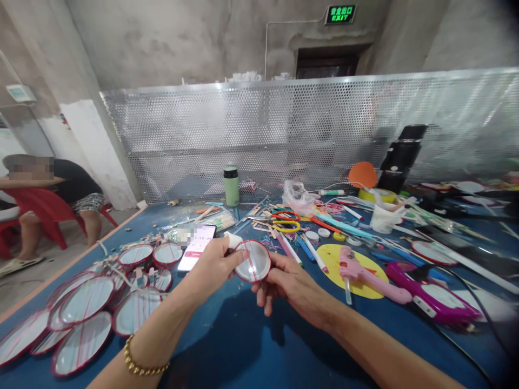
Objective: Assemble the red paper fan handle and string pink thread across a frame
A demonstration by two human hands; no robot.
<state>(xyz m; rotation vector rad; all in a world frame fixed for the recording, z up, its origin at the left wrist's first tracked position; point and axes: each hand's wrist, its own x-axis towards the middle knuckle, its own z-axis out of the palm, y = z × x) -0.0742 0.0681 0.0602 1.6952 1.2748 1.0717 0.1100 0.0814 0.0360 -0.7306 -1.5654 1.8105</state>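
Observation:
Between both hands, above the blue table (227, 346), is a small round disc (253, 261) with a clear face and a red rim. My left hand (219, 258) grips its left edge, thumb on the face, and a white piece (233, 241) shows by those fingers. My right hand (284, 281) pinches the disc's right edge, with its lower fingers curled beneath. A lit phone (197, 249) lies just behind my left hand. Similar red-rimmed discs (87, 300) are piled at the left. Right of my right hand, a pink glue gun (371, 278) rests partly on a yellow disc (330, 258).
A green bottle (231, 186) and a black thermos (401, 156) stand before a perforated metal panel (243, 124). Scissors (284, 220), markers and sticks clutter the table's middle. A white cup (381, 219) and a purple tool (433, 294) are at right. A person (68, 183) sits at far left.

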